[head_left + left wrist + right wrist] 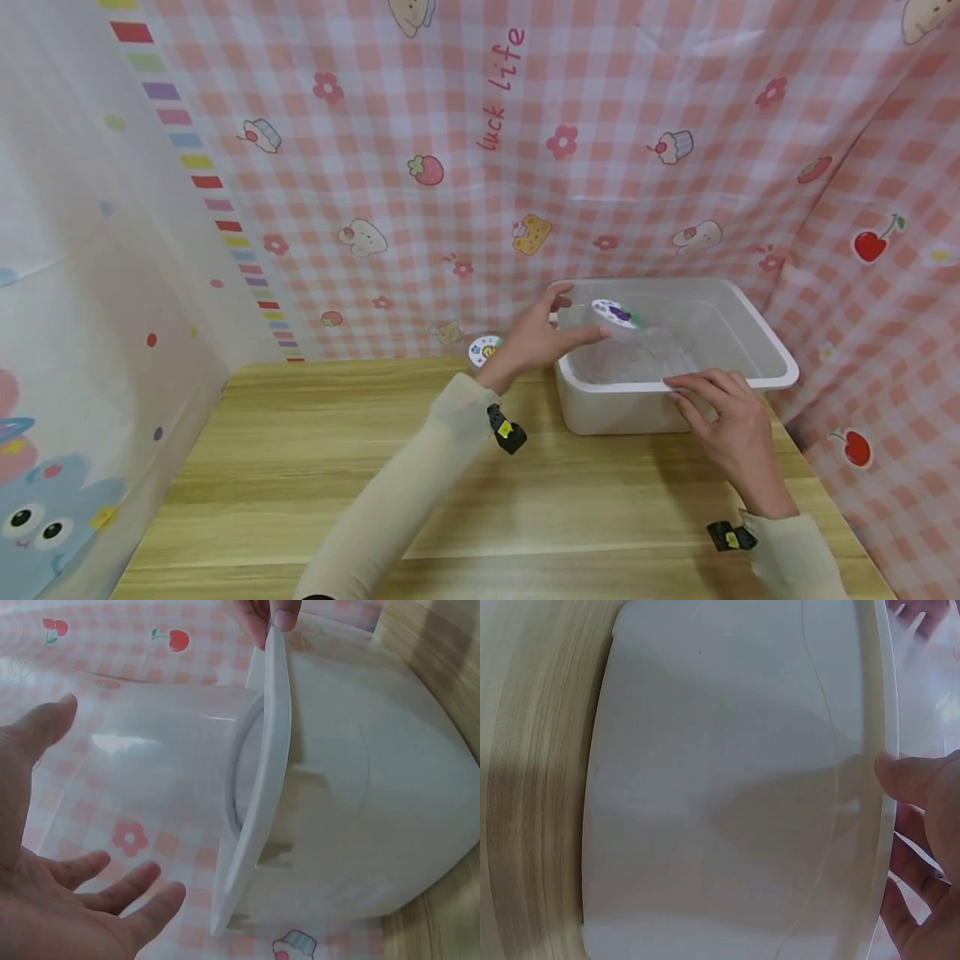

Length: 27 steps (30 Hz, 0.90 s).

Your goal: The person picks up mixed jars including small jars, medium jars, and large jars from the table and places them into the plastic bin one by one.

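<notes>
A white plastic bin (pixel 600 408) stands at the right of the table. In it is a clear container (pixel 172 757), poking above the rim in the left wrist view; a printed round label (pixel 618 313) with purple fruit shows beside it in the head view. My left hand (pixel 536 333) hovers over the bin's left end, thumb and fingers spread apart, with a gap to the container in the left wrist view. My right hand (pixel 727 425) grips the bin's near rim, thumb (pixel 907 776) outside and fingers reaching over the inner side.
Behind my left wrist, a small white round tub (pixel 483 348) with a printed top stands at the table's back edge. A checked pink cloth (pixel 450 108) hangs close behind the bin, and another on the right. The wooden table (pixel 337 433) extends left.
</notes>
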Motion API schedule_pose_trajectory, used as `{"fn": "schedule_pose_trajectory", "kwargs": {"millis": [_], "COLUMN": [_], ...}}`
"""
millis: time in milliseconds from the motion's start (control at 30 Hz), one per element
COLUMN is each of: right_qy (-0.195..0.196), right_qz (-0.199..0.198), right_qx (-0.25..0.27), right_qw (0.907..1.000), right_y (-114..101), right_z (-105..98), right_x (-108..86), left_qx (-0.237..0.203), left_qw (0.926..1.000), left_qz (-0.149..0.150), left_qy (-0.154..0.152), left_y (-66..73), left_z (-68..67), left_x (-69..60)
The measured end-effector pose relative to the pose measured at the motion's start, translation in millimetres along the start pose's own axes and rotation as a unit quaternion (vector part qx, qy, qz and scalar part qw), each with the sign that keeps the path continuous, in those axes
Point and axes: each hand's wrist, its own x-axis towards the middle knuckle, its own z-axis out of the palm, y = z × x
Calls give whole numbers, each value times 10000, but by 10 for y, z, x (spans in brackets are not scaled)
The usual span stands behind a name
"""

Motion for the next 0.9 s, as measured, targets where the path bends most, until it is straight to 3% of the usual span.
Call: {"fn": "schedule_pose_trajectory", "kwargs": {"millis": [133, 533, 900], "right_qy": [40, 49, 56], "right_qz": [-40, -20, -27], "right_qx": [23, 10, 39], "right_qw": [10000, 10000, 10000], "right_y": [3, 9, 5], "right_z": [4, 9, 9], "right_x": [5, 11, 1], "left_qx": [-181, 436, 1132], "left_qw": [9998, 9965, 9879], "left_qz": [-38, 125, 492], "left_qy": [30, 699, 941], "left_y": [-53, -377, -721], "left_z": [-53, -313, -505], "left_x": [-14, -85, -139]}}
